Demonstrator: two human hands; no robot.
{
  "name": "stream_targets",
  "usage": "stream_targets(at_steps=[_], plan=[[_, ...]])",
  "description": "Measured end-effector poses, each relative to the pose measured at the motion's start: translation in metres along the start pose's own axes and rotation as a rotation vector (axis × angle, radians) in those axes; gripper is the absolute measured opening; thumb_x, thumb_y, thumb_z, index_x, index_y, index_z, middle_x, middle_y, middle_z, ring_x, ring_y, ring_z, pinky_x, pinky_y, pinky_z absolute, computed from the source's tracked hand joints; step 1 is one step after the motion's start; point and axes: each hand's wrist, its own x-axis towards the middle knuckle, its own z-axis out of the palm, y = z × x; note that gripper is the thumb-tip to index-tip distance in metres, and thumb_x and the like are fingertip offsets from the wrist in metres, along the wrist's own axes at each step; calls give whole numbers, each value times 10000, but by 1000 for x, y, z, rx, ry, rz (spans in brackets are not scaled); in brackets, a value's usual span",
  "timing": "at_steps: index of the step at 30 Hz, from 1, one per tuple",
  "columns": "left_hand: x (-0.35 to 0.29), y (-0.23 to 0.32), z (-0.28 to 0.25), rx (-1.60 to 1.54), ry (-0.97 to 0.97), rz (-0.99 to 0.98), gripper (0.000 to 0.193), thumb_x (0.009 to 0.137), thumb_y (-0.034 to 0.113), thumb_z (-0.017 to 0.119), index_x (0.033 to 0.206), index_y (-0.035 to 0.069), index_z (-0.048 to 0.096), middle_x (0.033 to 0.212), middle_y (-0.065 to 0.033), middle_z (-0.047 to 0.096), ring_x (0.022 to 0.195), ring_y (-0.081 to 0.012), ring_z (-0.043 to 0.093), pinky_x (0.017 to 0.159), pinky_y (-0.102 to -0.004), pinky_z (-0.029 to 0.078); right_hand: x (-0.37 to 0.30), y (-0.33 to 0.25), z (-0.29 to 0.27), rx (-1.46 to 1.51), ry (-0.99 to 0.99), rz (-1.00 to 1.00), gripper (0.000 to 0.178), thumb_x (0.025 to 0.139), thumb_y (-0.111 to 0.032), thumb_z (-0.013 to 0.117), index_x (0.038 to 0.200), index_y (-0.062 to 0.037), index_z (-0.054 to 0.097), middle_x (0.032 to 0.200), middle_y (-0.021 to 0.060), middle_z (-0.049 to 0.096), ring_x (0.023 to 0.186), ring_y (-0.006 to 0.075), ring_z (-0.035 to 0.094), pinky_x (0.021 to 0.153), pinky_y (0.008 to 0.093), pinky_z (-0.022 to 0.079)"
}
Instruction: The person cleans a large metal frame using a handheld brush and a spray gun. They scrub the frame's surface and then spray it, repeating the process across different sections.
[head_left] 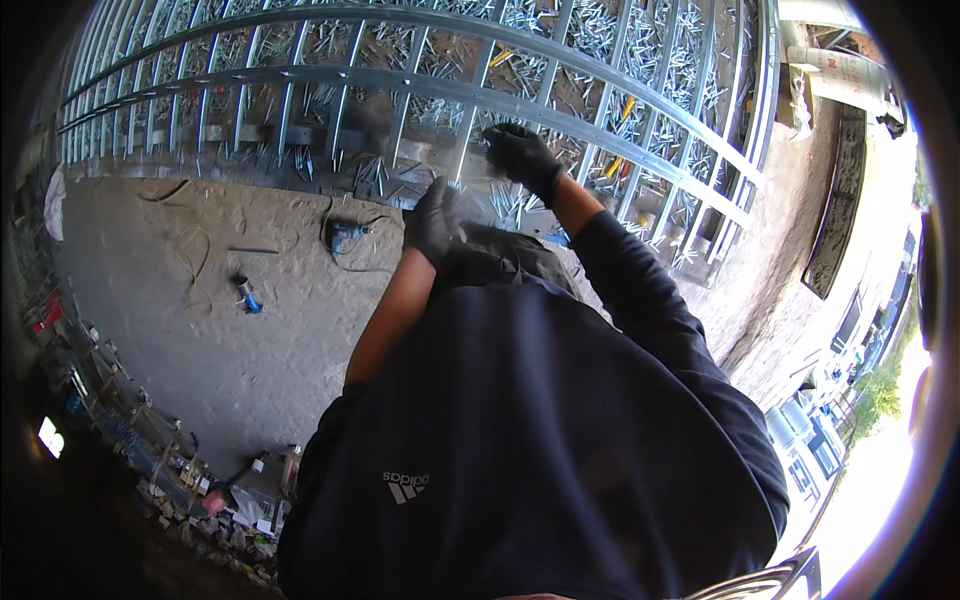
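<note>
A large panel of shiny grey metal bars [385,82], with two long curved-looking rails across many thinner crossbars, lies in front of me. My left hand [432,225], in a black glove, is beside the near end of one crossbar [464,140]; motion smears its fingers, so its grip is unclear. My right hand [522,160], also black-gloved, is over the panel just below the nearer rail [540,112]. Its fingers are curled in, and what they hold, if anything, is hidden. Many short metal offcuts [515,200] lie loose under and around the bars.
A blue corded power tool [348,238] lies on the grey floor [300,340] to the left, near a blue-and-dark tool [246,295] and a thin rod [254,250]. Mixed clutter [215,500] lines the lower left. A long dark trough-like piece [838,205] lies at right.
</note>
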Motion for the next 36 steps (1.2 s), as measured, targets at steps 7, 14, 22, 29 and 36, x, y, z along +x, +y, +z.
stream_targets(at_steps=[7,14,22,29,36], plan=[[18,-8,-50,90,106,21,334,934,543,687,874,219,633,565,121,342,415,-38,269,403,-227,198,122,-20,-39,-1337,98,-685,141,916,-180,628,1029,-117,685,973,151,663,929,388,650,848,424,535],[50,-11,-42,124,113,9,366,995,515,615,1014,158,696,511,116,319,374,-42,249,369,-246,159,117,-54,-4,-1799,235,-391,506,1027,-478,334,1148,-97,644,1209,250,660,1173,397,624,1016,466,475],[39,-1,-31,53,13,-15,403,988,547,605,1074,156,639,542,101,335,395,-66,284,385,-252,183,103,-104,68,-1787,291,-120,358,963,-365,479,1147,-110,650,1106,246,702,1105,425,656,948,482,514],[26,12,-61,-74,41,0,363,998,482,608,1163,162,660,596,73,411,477,-94,413,422,-259,288,86,-70,60,-2168,15,-494,212,1007,-182,475,1140,-143,636,971,122,734,947,320,729,763,463,569],[22,30,-35,-336,-238,20,359,1031,384,578,1242,108,670,915,-53,724,797,-205,710,657,-352,613,91,-82,75,-2119,104,-389,307,977,-241,549,1250,-105,584,1136,164,699,1092,349,691,843,509,554]])
